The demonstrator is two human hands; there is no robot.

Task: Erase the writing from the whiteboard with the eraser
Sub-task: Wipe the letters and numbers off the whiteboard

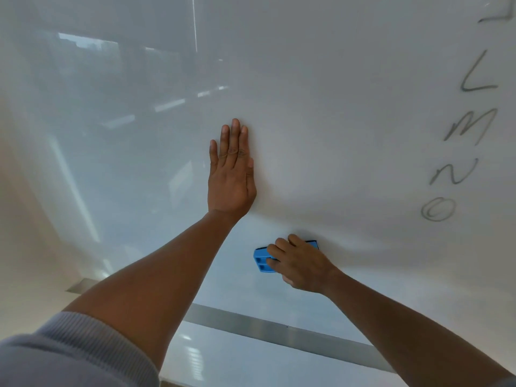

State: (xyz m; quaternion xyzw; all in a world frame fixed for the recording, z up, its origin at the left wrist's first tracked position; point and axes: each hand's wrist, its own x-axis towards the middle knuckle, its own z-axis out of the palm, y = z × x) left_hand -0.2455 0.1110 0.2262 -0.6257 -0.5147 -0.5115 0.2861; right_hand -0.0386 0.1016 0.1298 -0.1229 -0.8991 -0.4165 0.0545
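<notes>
One blue eraser (264, 260) is lying against the whiteboard (321, 93), low on its surface and a little above the metal strip (279, 335) that is running across the bottom of the view. The right hand (300, 265) is gripping it from the right side, fingers curled over its upper edge and thumb tucked under, so only the eraser's left end with two square recesses is showing. The left hand (231, 174) is pressing flat on the board higher up and to the left, fingers straight and together, holding nothing. Dark handwritten letters (460, 129) are running down the right edge of the board, well apart from the eraser: an L, an M, an N and an O. A grey ribbed sleeve (67, 350) is bunching up on the left arm.
</notes>
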